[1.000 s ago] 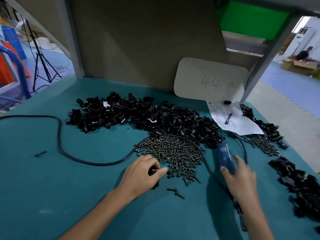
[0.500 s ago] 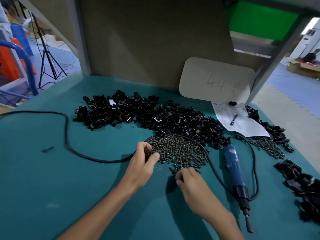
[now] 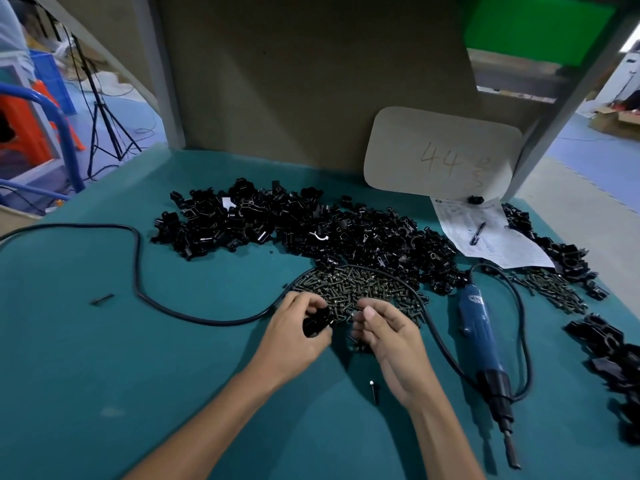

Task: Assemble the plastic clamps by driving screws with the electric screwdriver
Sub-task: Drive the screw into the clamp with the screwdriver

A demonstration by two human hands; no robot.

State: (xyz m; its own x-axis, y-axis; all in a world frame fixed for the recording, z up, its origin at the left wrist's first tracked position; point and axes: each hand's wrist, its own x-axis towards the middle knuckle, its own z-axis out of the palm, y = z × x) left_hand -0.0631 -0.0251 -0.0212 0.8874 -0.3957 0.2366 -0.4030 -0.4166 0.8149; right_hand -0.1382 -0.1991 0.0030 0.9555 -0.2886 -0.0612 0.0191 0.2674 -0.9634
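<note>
Clamp (image 3: pixel 317 325) sits in left hand (image 3: pixel 294 329), fingers curled round it, at the near edge of the screw pile (image 3: pixel 356 292). Right hand (image 3: pixel 389 336) is close beside it, fingers half-curled; can't tell if it pinches a screw. The clamp looks light, stiff and glossy (probably slippery), so grip the flat sides and keep the screw hole clear. Electric screwdriver (image 3: pixel 481 344) lies unheld on the right of the table (image 3: pixel 104 375). No bins or trays: clamp heap (image 3: pixel 311 233) is far and the loose screw (image 3: pixel 373 391) near, both bare on the top.
</note>
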